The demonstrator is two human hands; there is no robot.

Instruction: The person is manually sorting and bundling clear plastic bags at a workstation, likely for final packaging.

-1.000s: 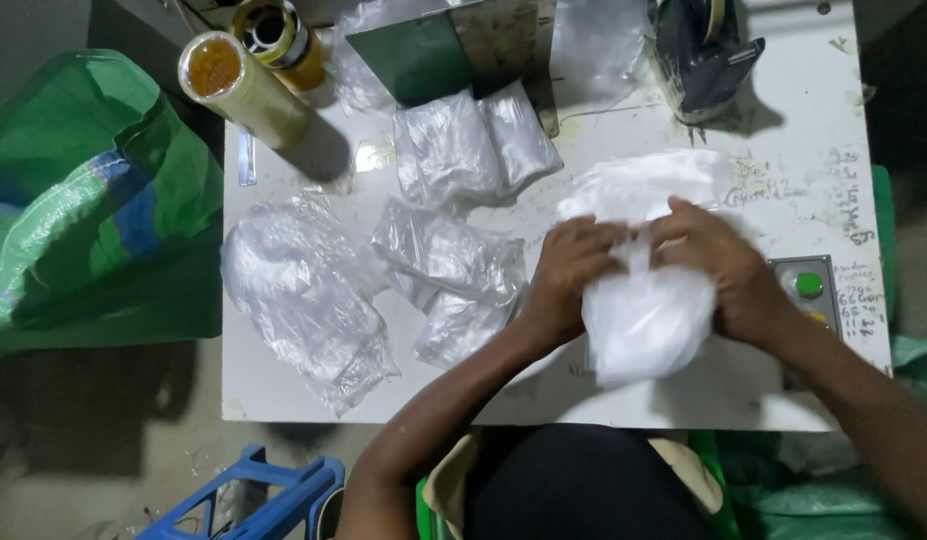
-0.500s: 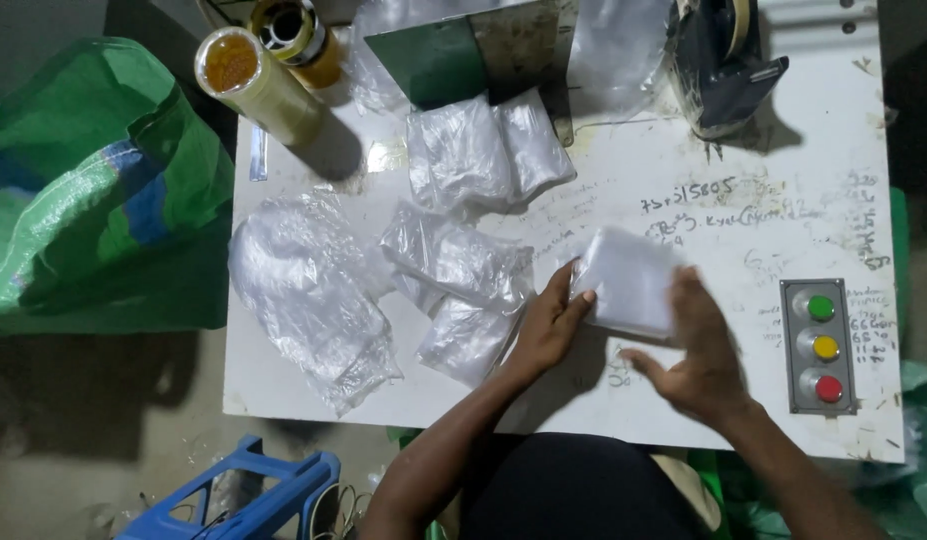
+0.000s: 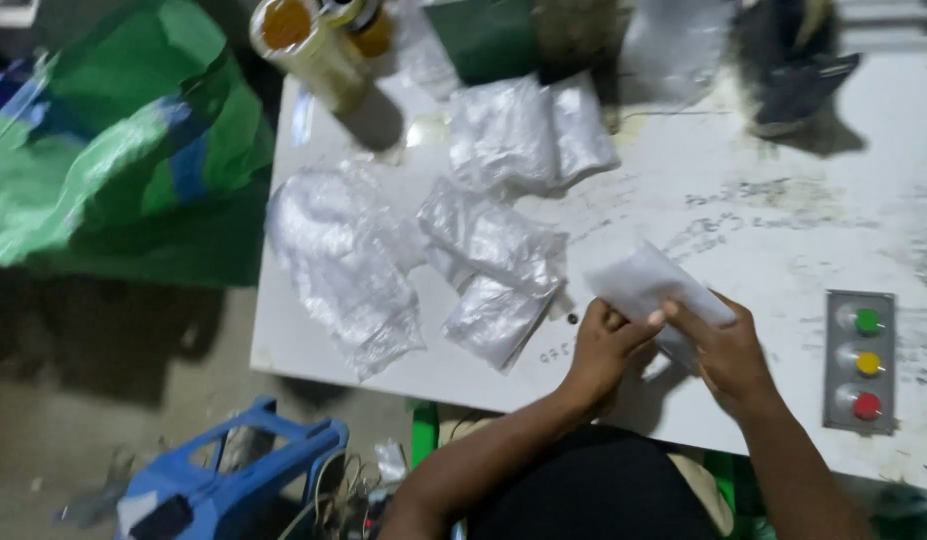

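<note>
Both hands are gripping a small white packet (image 3: 651,285) above the white table (image 3: 743,210): left hand (image 3: 601,350) pinching its near edge, right hand (image 3: 725,350) closing over it. Pressing evenly should keep it flat.

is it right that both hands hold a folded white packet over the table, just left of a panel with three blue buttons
Not quite. In the head view the button panel has a green, a yellow and a red button, not three blue ones. The rest stands: the left hand and right hand hold the folded white packet over the table, left of it.
</note>
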